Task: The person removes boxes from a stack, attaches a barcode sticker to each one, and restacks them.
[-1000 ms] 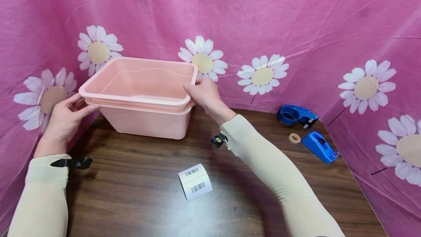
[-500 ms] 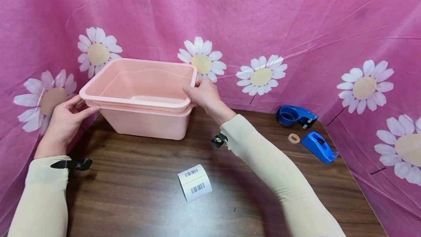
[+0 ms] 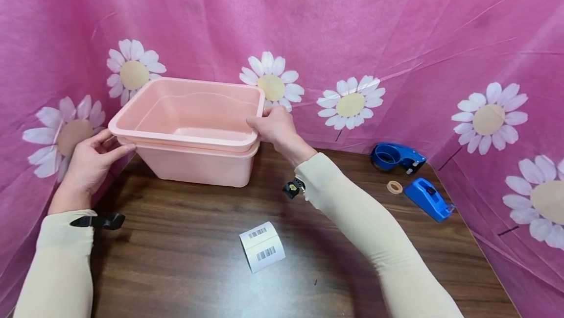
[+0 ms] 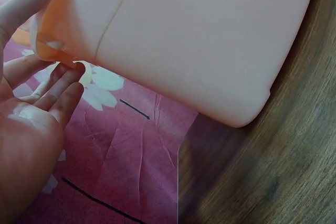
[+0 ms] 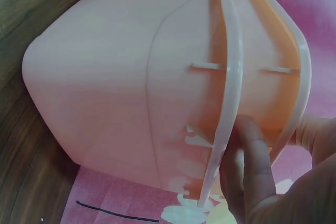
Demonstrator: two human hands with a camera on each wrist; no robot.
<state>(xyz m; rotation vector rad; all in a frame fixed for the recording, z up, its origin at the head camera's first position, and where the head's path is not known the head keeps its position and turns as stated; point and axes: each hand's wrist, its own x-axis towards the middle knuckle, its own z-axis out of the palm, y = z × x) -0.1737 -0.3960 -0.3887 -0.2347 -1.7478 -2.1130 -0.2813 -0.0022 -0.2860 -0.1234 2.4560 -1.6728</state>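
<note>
Two pink plastic bins stand nested at the table's back left. The upper bin [image 3: 198, 107] shows its hollow inside, and the lower bin [image 3: 198, 166] rests on the wood. My left hand [image 3: 90, 163] grips the front-left corner at the stacked rims, thumb in front and fingers at the side; which rim each finger bears on is hard to tell. At the right end, my right hand [image 3: 279, 129] pinches the upper bin's rim, thumb on top. In the right wrist view, the fingers [image 5: 252, 150] reach into the gap between the two rims.
A sheet of barcode labels [image 3: 263, 247] lies on the brown table [image 3: 176, 259]. To the right are a blue tape gun [image 3: 398, 156], a small tape roll [image 3: 394, 187] and a blue tape dispenser [image 3: 427, 199]. A pink daisy-print cloth [image 3: 352, 24] encloses the back and sides.
</note>
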